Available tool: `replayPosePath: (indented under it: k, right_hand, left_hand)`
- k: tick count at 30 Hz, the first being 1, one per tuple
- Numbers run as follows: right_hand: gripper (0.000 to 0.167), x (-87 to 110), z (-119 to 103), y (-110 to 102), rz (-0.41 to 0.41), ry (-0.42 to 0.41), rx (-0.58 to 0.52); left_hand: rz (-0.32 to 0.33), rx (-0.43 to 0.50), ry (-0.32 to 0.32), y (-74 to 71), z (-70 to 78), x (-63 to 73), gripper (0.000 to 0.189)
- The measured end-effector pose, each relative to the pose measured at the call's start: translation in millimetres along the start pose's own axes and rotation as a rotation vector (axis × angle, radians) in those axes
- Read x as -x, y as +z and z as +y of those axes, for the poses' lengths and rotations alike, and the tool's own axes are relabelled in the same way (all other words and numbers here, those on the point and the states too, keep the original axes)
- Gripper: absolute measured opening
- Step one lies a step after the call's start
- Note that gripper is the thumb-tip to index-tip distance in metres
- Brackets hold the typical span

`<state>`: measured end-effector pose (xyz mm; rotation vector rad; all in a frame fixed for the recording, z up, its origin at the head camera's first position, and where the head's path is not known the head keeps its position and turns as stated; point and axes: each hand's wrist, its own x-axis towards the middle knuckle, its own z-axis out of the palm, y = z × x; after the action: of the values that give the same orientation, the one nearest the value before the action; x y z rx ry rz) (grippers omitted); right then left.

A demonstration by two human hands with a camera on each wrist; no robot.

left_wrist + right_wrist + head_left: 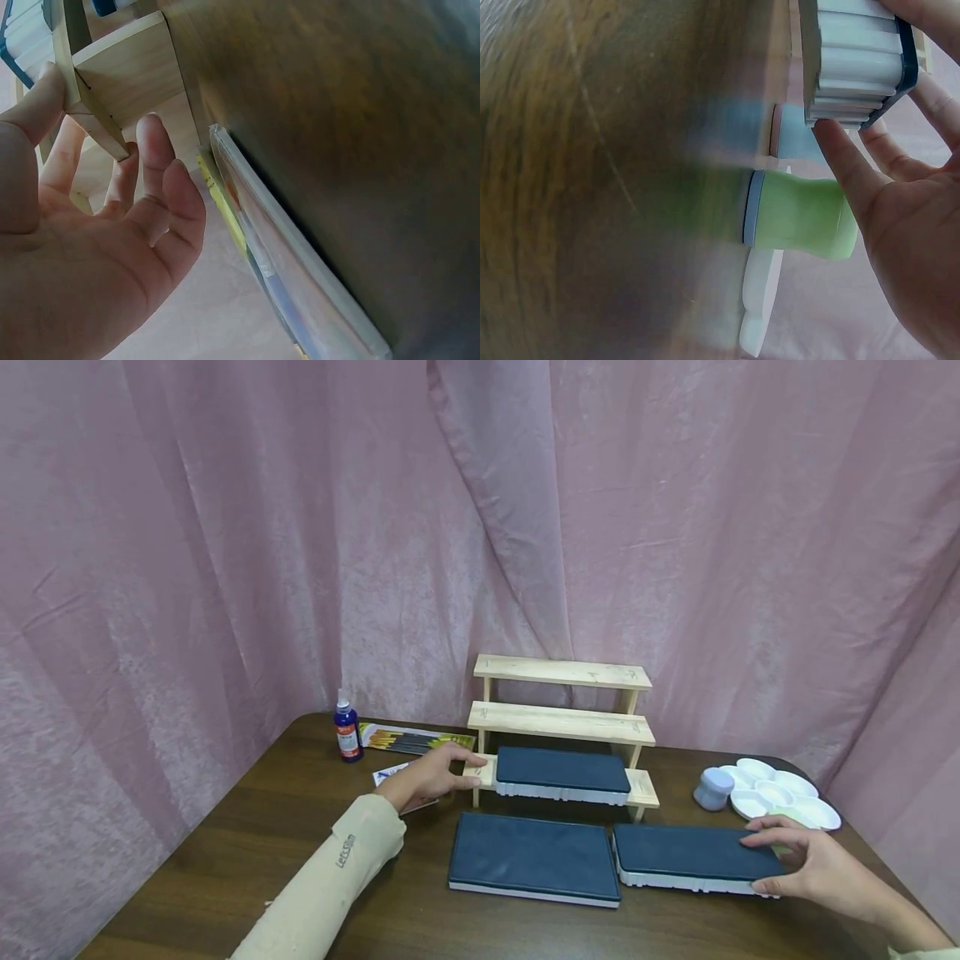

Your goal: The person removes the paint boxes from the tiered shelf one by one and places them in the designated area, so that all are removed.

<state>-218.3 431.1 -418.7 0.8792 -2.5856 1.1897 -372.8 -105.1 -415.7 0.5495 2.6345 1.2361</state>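
A three-step wooden rack (562, 722) stands at the back of the table. My left hand (438, 772) pinches the left end of its lowest plank, thumb on top and fingertips beneath in the left wrist view. On that plank lies a white box with a dark blue lid (562, 768). My right hand (810, 860) grips the right end of a similar lidded box (690, 852), spanning it between thumb and fingers; the right wrist view shows its ribbed white end (859, 56). Between the hands, a wider, flatter dark blue box (534, 860) lies before the rack.
Back left are a blue bottle (347, 732), a packet of brushes (408, 740) and a flat packet (390, 771), partly behind the left hand. To the right stand a pale blue jar (713, 788), a green jar (802, 216) and a white flower-shaped palette (821, 812). Pink curtains (300, 527) hang behind.
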Motion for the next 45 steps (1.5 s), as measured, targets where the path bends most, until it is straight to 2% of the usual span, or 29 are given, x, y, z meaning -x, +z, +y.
replayPosePath:
  k: [5,7,12,19,24,27,33,39,45]
  right_hand:
    - [0.05,0.3,3,3,-0.019,-0.047,-0.049]
    - [0.05,0.5,4,4,-0.05,-0.065,-0.11]
    - [0.05,1.2,7,4,-0.106,-0.063,-0.187]
    - [0.05,-0.1,8,5,-0.08,-0.033,-0.044]
    - [0.048,0.1,9,4,-0.104,0.009,-0.037]
    - [0.045,0.1,10,2,-0.142,0.036,-0.028]
    - [0.045,0.2,13,0,-0.162,0.025,-0.044]
    - [0.043,0.1,15,-1,-0.165,-0.022,-0.076]
    - [0.041,-3.2,7,3,-0.092,-0.019,0.044]
  left_hand:
    - [0.001,-0.006,0.018,0.2,-1.2,0.2,0.033]
    - [0.0,-0.014,0.024,-0.1,-1.8,-0.1,0.032]
    - [-0.009,-0.045,0.06,-0.1,-3.9,-2.0,0.032]
    - [-0.039,-0.07,0.109,-4.0,-5.3,-1.5,0.033]
    - [-0.06,-0.135,0.167,-7.3,-3.5,0.2,0.031]
    - [-0.052,-0.141,0.18,-7.3,-2.6,0.2,0.028]
    - [-0.005,-0.131,0.169,-5.4,0.5,-0.7,0.024]
    - [0.015,-0.149,0.11,-4.0,4.5,-2.0,0.021]
    - [0.035,-0.146,0.076,-1.9,9.5,-6.4,0.022]
